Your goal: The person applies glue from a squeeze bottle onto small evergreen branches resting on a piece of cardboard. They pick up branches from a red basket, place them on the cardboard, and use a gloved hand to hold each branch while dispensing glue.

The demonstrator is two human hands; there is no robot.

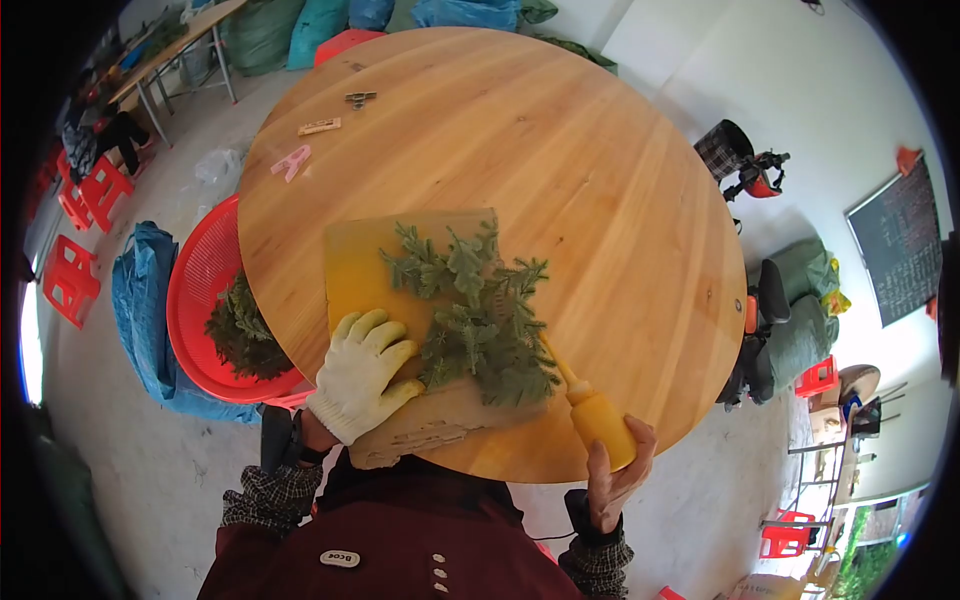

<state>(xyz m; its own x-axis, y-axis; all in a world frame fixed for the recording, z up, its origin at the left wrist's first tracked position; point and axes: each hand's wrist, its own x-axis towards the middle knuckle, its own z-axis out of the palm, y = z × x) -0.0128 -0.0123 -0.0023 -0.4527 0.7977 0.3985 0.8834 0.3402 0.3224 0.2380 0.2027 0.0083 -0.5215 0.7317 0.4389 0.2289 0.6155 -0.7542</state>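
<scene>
My left hand (364, 375), in a white knit glove with yellowed fingertips, rests spread on a piece of cardboard (349, 277) stained yellow. Green conifer sprigs (476, 322) lie in a bunch on the cardboard, just right of the glove. Bare, my right hand (619, 465) grips a yellow squeeze bottle (602, 427) with a long thin nozzle. The nozzle points up and left, its tip at the right edge of the sprigs; whether it touches them I cannot tell.
On the round wooden table (630, 225) lie a pink clothes peg (291, 162), a small tube-like item (319, 126) and a dark metal clip (361, 99). A red plastic basket (195, 262) with conifer greenery (244, 334) stands left of the table. At the far left a person sits by another table.
</scene>
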